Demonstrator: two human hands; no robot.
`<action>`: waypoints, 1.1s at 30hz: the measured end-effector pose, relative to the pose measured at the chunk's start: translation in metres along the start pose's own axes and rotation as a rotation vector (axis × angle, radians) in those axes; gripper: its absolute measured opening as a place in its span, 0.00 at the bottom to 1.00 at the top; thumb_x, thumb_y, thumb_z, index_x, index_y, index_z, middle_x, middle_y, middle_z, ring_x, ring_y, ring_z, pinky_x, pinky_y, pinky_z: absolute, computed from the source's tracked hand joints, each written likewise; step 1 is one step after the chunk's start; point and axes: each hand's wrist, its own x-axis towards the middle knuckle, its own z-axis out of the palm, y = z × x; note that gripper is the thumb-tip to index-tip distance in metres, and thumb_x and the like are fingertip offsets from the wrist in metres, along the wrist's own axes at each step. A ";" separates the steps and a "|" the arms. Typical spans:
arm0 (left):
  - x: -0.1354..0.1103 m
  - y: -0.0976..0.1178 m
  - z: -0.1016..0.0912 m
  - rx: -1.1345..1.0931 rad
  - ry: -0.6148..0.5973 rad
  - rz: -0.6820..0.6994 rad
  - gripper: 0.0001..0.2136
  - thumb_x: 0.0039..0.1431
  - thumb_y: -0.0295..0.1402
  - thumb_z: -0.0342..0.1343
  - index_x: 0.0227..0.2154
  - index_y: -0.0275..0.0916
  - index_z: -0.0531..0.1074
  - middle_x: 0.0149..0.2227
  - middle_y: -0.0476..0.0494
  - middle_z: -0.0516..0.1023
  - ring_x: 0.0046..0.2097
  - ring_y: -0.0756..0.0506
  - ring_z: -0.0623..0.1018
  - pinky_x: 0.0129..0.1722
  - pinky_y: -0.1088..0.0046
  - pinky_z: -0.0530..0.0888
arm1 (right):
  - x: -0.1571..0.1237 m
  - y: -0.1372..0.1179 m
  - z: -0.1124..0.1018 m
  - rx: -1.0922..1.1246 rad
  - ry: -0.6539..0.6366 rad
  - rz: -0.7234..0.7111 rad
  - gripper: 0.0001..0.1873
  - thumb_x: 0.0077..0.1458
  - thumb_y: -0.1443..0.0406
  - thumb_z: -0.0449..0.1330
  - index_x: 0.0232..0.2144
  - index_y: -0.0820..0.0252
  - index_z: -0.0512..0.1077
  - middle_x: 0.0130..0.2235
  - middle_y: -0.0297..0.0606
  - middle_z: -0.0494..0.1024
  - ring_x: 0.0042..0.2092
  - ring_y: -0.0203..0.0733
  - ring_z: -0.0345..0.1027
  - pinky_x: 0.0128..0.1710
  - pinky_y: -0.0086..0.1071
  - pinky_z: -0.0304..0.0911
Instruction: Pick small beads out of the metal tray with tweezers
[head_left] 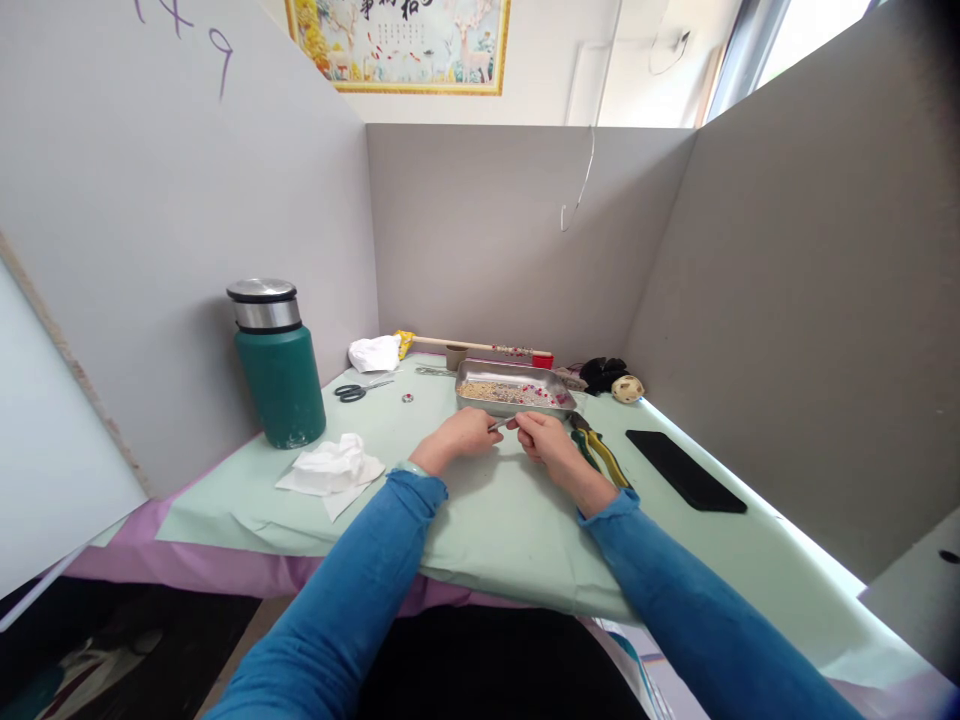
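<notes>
Left hand (459, 437) and right hand (549, 443) met over a green-covered bench (480, 520), fingers (525, 425) pinching a thin metal piece (502, 424), just before a steel tray (514, 390), green flask (279, 365) at left

Purple "9" handwritten on left partition (150, 150)

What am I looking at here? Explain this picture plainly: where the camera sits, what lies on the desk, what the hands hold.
The camera sits on a person's head, looking down at their own blue-sleeved arms. The left hand and right hand meet over the pale green paper desk cover, pinching a small thin silvery item too small to identify. Behind them stands a shallow metal tray of small bits. Nearby: a green steel-lidded flask, black scissors, crumpled white tissue, yellow-green pliers, a flat black phone.
</notes>
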 end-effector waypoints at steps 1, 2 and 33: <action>0.000 0.000 0.000 0.002 -0.001 0.001 0.13 0.56 0.37 0.49 0.33 0.38 0.77 0.32 0.40 0.79 0.36 0.44 0.76 0.36 0.72 0.69 | 0.000 0.000 0.000 0.000 0.000 -0.001 0.13 0.49 0.57 0.55 0.28 0.62 0.67 0.17 0.24 0.55 0.18 0.27 0.40 0.17 0.26 0.36; 0.001 -0.001 0.001 0.006 -0.001 -0.001 0.13 0.56 0.37 0.49 0.33 0.38 0.77 0.33 0.40 0.79 0.36 0.44 0.76 0.37 0.72 0.69 | 0.000 0.001 0.000 0.001 0.000 -0.001 0.13 0.49 0.56 0.56 0.27 0.62 0.67 0.17 0.24 0.55 0.18 0.27 0.40 0.17 0.26 0.36; 0.002 -0.002 0.003 0.010 -0.002 -0.015 0.13 0.54 0.38 0.49 0.31 0.38 0.77 0.32 0.40 0.79 0.36 0.44 0.76 0.35 0.72 0.69 | 0.000 -0.001 0.002 -0.031 0.026 -0.014 0.12 0.49 0.58 0.55 0.27 0.63 0.68 0.17 0.25 0.56 0.17 0.27 0.41 0.16 0.26 0.36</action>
